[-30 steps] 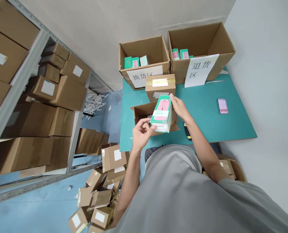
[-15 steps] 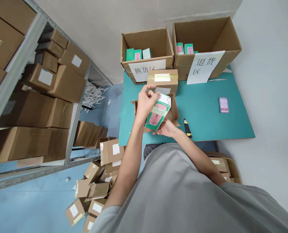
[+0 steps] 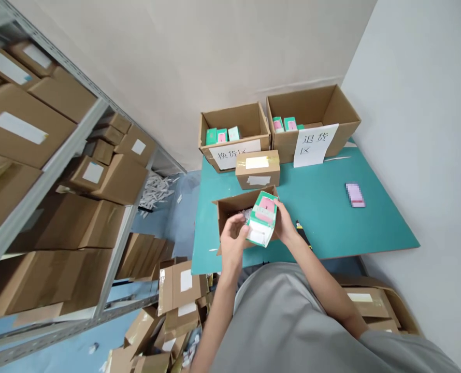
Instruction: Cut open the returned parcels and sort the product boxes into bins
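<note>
Green-pink box (image 3: pixel 265 211) turned around, left grip (image 3: pixel 232 239) drawn back

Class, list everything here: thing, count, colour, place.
table: 1, green, centre
held box: 1, green-pink-white, centre
open carton: 1, brown, beneath it
taped carton: 1, brown, behind
signed cartons: 2, brown, table's back
paper signs: 2, white, cartons' fronts
small boxes: 5+, mostly green, in signed cartons
cutter: 1, black-yellow, table's near edge
pixelated item: 1, pink, table's right
floor: 1, blue, below
rack: 1, grey, left
other cartons: many, brown, rack, floor
left hand: 1, bare, box's left
right hand: 1, bare, box's right
shirt: 1, grey, bottom
</note>
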`<control>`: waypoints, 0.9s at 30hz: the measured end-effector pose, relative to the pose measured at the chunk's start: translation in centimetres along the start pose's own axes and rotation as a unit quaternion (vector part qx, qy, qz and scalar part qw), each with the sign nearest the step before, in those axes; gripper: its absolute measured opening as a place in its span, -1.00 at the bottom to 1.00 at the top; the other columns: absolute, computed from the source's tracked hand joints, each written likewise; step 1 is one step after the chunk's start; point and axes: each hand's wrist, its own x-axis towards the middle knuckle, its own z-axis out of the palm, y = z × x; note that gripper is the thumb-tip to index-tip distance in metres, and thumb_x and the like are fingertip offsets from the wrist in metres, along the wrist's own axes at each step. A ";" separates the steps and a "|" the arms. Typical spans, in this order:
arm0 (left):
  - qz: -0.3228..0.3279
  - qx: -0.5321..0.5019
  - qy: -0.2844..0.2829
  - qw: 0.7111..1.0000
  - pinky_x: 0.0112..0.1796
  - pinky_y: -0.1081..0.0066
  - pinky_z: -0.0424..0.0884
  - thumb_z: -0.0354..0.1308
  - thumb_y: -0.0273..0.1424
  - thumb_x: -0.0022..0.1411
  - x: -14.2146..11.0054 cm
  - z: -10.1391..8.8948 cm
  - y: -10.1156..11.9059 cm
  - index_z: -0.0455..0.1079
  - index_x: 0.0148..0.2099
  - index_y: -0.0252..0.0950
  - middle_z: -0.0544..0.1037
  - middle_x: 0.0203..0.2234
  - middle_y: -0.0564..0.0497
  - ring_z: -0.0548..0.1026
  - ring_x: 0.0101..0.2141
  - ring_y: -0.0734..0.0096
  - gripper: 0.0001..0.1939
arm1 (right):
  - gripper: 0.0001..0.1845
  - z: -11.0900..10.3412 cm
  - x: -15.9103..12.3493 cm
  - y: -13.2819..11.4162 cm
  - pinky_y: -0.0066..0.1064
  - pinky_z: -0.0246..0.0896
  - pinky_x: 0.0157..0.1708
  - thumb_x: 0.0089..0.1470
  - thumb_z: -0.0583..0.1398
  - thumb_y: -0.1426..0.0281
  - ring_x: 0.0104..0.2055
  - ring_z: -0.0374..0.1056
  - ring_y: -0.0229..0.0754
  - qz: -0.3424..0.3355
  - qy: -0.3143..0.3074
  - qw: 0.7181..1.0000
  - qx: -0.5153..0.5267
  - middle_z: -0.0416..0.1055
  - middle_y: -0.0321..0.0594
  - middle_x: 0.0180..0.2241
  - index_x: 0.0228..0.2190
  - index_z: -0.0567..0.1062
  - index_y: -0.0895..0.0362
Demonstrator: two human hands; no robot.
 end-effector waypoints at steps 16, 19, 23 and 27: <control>-0.273 -0.109 -0.154 0.943 0.16 0.01 0.66 0.69 -0.04 -0.01 4.3 -0.2 -1.9 0.57 0.27 0.09 0.72 0.13 -0.05 0.72 0.08 -0.04 -0.20 | -0.21 -0.9 2.4 -3.0 0.10 0.34 0.48 0.22 0.44 -0.05 0.47 0.41 0.19 -0.176 0.001 0.971 -0.161 0.44 -0.18 0.46 0.39 0.49 -0.20; -0.215 -0.035 -0.147 0.965 0.18 0.05 0.63 0.67 -0.08 0.06 7.0 2.5 -0.9 0.48 0.36 0.02 0.64 0.26 -0.10 0.66 0.21 -0.09 -0.14 | -0.12 -1.9 2.4 -3.1 0.05 0.64 0.17 0.19 0.48 -0.04 0.27 0.58 0.21 -0.171 0.010 0.969 -0.180 0.45 -0.07 0.43 0.45 0.45 -0.20; -0.148 0.046 -0.188 0.970 0.14 0.13 0.63 0.64 -0.11 0.12 10.7 7.3 -0.6 0.41 0.36 -0.01 0.59 0.32 -0.15 0.60 0.28 -0.10 -0.17 | -0.32 -3.4 3.8 -4.5 0.02 0.66 0.14 0.24 0.44 -0.03 0.20 0.62 0.19 -0.188 0.043 0.964 -0.183 0.57 -0.08 0.33 0.31 0.61 -0.12; -0.083 0.039 -0.227 0.970 0.12 0.12 0.63 0.57 -0.11 0.16 15.0 13.7 -2.5 0.41 0.32 -0.05 0.51 0.37 -0.20 0.53 0.34 -0.14 -0.25 | -0.35 -5.4 8.1 -8.0 0.15 0.54 0.31 0.24 0.41 -0.12 0.29 0.58 0.26 -0.215 0.114 0.957 -0.158 0.61 -0.10 0.30 0.23 0.68 -0.10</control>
